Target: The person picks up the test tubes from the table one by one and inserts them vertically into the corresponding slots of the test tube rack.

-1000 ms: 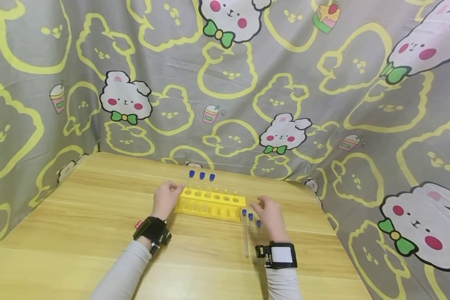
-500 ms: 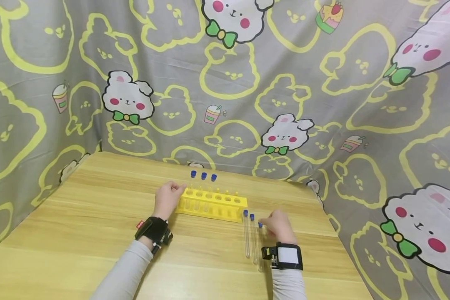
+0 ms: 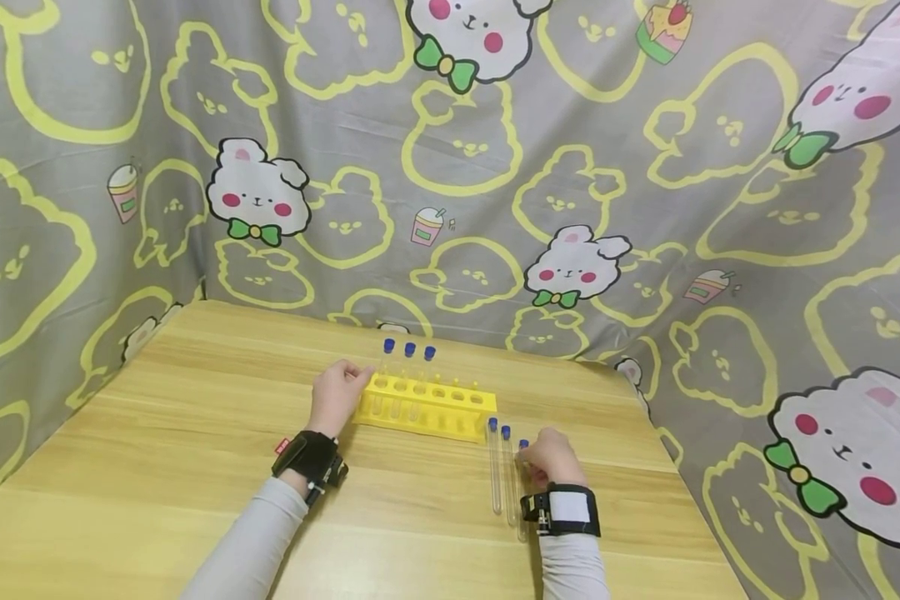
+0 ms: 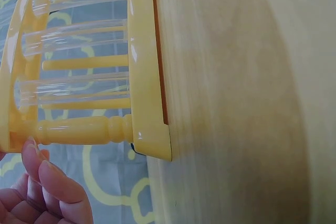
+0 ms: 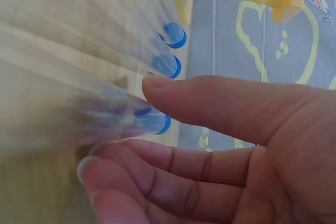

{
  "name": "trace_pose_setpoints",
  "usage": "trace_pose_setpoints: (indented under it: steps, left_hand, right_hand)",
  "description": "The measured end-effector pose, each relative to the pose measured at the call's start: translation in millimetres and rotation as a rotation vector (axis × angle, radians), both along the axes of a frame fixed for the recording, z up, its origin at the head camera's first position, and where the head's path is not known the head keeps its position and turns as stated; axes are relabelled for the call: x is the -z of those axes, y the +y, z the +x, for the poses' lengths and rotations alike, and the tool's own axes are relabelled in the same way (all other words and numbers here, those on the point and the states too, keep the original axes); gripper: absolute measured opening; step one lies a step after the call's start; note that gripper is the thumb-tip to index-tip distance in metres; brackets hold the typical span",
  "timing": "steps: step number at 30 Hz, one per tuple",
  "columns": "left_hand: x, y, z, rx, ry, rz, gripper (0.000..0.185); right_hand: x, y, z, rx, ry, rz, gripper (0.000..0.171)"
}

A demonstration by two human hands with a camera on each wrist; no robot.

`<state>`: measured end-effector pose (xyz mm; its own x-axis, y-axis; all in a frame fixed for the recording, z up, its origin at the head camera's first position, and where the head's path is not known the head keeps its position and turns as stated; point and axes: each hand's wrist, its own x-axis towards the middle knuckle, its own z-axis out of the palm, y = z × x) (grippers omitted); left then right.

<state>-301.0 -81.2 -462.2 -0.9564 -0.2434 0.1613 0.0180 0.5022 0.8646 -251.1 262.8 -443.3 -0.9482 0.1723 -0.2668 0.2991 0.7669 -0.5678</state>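
Observation:
In the head view my left hand (image 3: 337, 396) grips the left end of a yellow test tube rack (image 3: 484, 405); its fingertips meet the rack's upper corner by the end post in the left wrist view. Three clear tubes with blue caps (image 3: 410, 349) stand upright in the rack's left holes. My right hand (image 3: 555, 457) pinches the rightmost of three capped test tubes lying right of the rack, just below its blue cap (image 5: 160, 121). Thumb and fingers lie on either side of this tube in the right wrist view. The other two loose tubes (image 3: 496, 475) lie beside it.
A light wooden table (image 3: 195, 417) carries everything. Grey patterned cloth (image 3: 375, 125) rises behind and along both sides. The rack's right holes (image 3: 457, 396) hold no tubes, and short yellow pegs stand behind its holes.
My right hand has come from beside the rack's right end toward me and taken hold of the rightmost loose tube near its cap. The left hand has stayed on the rack.

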Motion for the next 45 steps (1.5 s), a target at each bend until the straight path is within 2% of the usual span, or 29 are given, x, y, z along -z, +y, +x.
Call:
trace_pose_setpoints:
  steps: [8,13,19,25,30,34,37,45]
  left_hand:
    - [1.0,-2,-0.1,0.006,0.008,0.017,0.038]
    - [1.4,-1,-0.9,0.002,0.006,0.013,0.037]
    - [0.4,2,-3.2,0.002,-0.007,0.018,0.035]
    - [0.4,1,-2.7,-0.005,0.006,0.018,0.035]
    - [0.2,0,-1.6,-0.009,-0.006,0.022,0.037]
    - [-0.1,0,-0.8,-0.006,-0.011,0.028,0.036]
    - [-0.8,0,-0.1,0.000,-0.014,0.035,0.035]
    - [0.1,0,-1.0,0.003,0.003,0.028,0.035]
  right_hand:
    - [3.1,0,-2.4,0.006,0.009,0.000,0.012]
    - [0.0,0,-2.2,0.011,0.019,0.010,0.022]
    - [-1.0,4,-6.6,0.039,0.045,0.019,0.022]
    - [-1.9,8,-14.1,0.038,0.083,0.024,0.035]
    - [-15.3,7,-18.7,0.020,0.179,0.032,0.031]
    - [-35.3,3,-18.9,0.018,0.264,0.016,0.019]
    - [-51.5,-1,-20.0,0.019,0.322,0.000,0.022]
    - [-85.9,-24,-20.6,-0.007,0.590,-0.008,0.026]
